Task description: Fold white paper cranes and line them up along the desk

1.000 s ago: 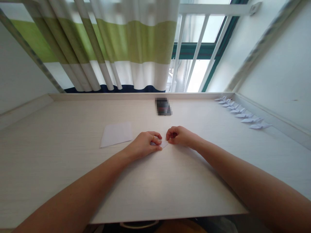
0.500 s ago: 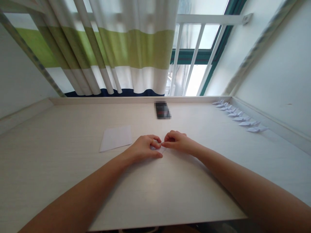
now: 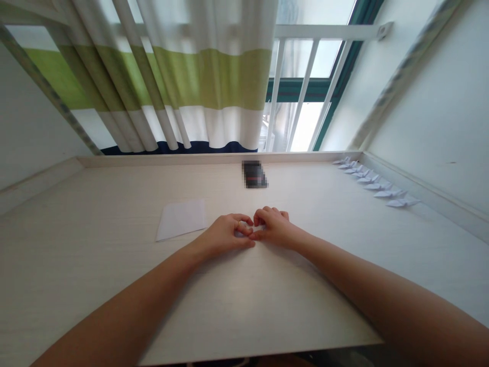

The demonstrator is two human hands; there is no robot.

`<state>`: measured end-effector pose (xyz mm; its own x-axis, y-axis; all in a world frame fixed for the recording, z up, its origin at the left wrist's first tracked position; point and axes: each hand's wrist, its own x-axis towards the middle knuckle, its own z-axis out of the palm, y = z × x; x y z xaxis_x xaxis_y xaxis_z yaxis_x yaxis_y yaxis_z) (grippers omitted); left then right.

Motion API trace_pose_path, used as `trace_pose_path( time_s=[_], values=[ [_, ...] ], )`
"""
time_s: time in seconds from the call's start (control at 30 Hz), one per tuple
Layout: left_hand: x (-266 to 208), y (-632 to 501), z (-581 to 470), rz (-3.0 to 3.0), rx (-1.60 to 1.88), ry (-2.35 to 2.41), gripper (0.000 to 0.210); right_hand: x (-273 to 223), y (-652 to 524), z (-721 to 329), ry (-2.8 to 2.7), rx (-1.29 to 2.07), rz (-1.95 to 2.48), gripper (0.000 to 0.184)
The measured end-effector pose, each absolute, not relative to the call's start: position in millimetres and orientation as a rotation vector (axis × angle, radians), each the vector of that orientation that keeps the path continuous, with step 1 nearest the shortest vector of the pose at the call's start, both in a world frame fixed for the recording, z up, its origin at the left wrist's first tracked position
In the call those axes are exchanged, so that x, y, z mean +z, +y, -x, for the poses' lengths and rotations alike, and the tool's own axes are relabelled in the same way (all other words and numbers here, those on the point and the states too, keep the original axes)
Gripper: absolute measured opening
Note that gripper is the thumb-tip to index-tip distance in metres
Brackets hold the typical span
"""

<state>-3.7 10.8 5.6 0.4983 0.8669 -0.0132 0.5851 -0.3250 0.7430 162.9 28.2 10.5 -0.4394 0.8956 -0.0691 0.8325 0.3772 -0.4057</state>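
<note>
Between my two hands lies a small folded piece of white paper point(image 3: 259, 229) on the pale table, mostly covered by fingers. My left hand point(image 3: 229, 233), with a ring on one finger, curls around its left side and holds it down. My right hand point(image 3: 275, 227) has its thumb and bent fingers on the paper's right side, the thumb close to the left fingertips. How the paper is folded is hidden. Left of my left hand, a stack or sheet of white paper point(image 3: 182, 219) lies flat.
Folded white paper cranes point(image 3: 389, 194), several in a row, stand along the right edge of the table point(image 3: 95, 204). A dark, pixelated object point(image 3: 254, 175) sits by the back ledge. Beyond are a striped curtain point(image 3: 221, 76) and a white window railing point(image 3: 324, 32).
My right hand has shifted slightly left and its thumb has moved down over the paper. My left hand stays nearly in place. The view has shifted a little.
</note>
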Motion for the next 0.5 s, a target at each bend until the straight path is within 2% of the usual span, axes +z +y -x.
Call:
trace_pose_path(
  time_s=[0.23,0.5],
  values=[
    [0,4,-2,-2.383,0.579,1.148,0.02,12,34,-169,-2.412,0.728,1.509,0.02],
    [-1,2,2,-2.563,0.628,1.084,0.025,12,43,-186,-2.125,1.255,1.316,0.009]
  ],
)
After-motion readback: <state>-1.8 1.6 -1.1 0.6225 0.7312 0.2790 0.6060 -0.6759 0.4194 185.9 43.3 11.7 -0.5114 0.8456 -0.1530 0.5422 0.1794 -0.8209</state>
